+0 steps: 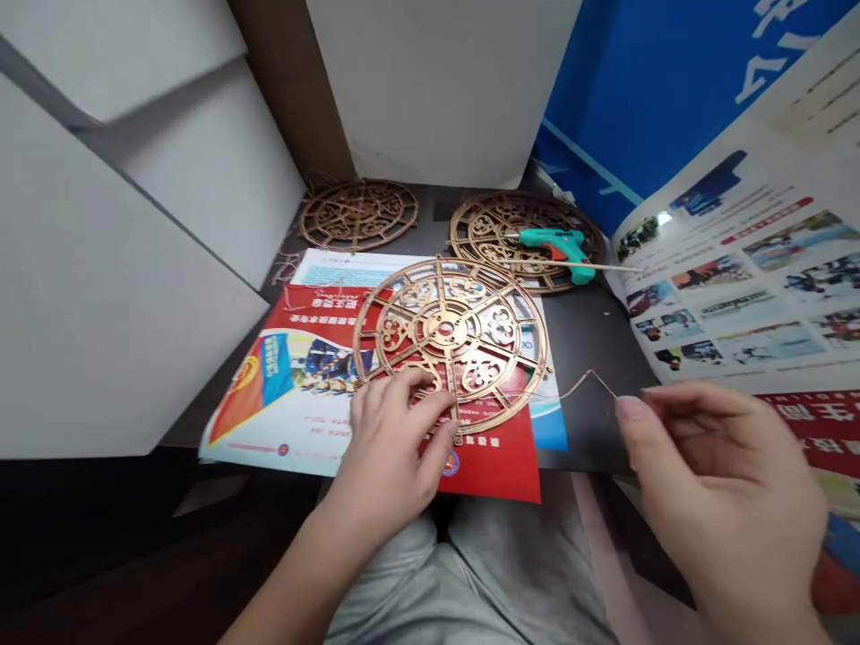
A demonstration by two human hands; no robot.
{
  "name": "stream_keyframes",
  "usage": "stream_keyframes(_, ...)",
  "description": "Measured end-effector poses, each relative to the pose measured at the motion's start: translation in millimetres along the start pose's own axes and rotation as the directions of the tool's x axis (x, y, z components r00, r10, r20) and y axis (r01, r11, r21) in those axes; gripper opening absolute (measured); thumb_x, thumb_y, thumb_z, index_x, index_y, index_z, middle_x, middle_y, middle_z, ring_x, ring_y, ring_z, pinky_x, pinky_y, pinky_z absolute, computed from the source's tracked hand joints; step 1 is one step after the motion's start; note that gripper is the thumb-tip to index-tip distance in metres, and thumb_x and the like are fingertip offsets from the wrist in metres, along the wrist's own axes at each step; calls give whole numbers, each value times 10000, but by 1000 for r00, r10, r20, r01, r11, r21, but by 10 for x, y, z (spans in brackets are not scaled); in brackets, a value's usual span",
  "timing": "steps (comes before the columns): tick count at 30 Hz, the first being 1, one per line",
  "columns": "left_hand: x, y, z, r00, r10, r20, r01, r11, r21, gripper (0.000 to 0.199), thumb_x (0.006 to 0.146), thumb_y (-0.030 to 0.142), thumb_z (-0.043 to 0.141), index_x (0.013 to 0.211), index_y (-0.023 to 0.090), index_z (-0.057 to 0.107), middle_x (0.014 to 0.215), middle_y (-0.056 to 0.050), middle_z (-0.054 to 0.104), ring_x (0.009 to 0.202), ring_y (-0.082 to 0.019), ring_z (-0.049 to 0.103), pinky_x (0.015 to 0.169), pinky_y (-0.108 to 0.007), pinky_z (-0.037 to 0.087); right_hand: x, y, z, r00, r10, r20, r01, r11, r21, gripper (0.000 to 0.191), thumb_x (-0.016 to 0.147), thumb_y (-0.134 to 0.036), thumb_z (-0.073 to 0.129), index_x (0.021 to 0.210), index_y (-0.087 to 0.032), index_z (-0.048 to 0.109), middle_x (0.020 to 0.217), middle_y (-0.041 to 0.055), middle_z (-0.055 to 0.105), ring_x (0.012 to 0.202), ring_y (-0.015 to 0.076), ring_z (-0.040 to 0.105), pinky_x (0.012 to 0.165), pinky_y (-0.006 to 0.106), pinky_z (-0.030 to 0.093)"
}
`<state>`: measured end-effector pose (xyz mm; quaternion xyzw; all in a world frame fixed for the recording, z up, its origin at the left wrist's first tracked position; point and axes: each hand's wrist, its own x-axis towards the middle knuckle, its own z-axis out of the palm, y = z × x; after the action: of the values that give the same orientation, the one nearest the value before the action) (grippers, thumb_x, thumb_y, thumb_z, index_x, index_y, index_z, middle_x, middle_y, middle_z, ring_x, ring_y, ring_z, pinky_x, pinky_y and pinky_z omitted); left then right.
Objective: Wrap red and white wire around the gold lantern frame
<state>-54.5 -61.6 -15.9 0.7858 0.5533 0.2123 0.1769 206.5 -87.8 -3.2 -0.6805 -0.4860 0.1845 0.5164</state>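
Observation:
A round golden openwork disc [446, 329] with spokes and scroll cut-outs lies on printed leaflets in front of me. My left hand [396, 439] is closed on its near rim, with thumb and forefinger at a lower spoke. To the right, my right hand [718, 475] pinches the end of a thin wire [576, 387] between thumb and forefinger. That wire is bent and runs from the near right part of the disc across to my fingertips. Some of the left fingers' grip is hidden beneath the hand.
Behind on the right, a teal glue gun [554, 240] and a thin wooden stick [591, 266] lie on more discs [470, 219]. Another disc [358, 213] lies back left. White panels [436, 90] and a standing printed sheet [752, 260] hem in the dark table [584, 331].

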Motion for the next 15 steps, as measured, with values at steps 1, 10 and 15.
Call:
stream_keyframes(1, 8, -10, 14, 1000, 4, -8, -4, 1000, 3, 228, 1048, 302, 570, 1233, 306, 703, 1375, -79, 584, 1277, -297, 499, 1071, -544, 368, 28, -40, 8, 990, -118, 81, 125, 988, -91, 123, 959, -325, 734, 1051, -291, 660, 980, 42, 654, 836, 207, 627, 766, 385, 505)
stream_keyframes(10, 46, -28, 40, 999, 1, -43, 0, 1000, 14, 178, 1031, 275, 622, 1188, 328, 686, 1322, -49, 576, 1212, -281, 515, 1016, -519, 362, 595, -178, 305, 564, -296, 771, 653, 731, -197, 160, 1035, -290, 617, 1132, -209, 714, 1127, 81, 689, 1022, 248, 615, 851, 405, 498)
stream_keyframes(15, 55, -51, 65, 998, 30, -52, -27, 998, 55, 196, 1018, 245, 637, 1189, 334, 671, 1321, -51, 571, 1178, -283, 512, 994, -521, 370, 699, -178, 393, 467, -246, 850, 706, 682, -191, 144, 1019, -277, 628, 1053, -206, 747, 1049, 90, 679, 987, 275, 617, 850, 435, 494)
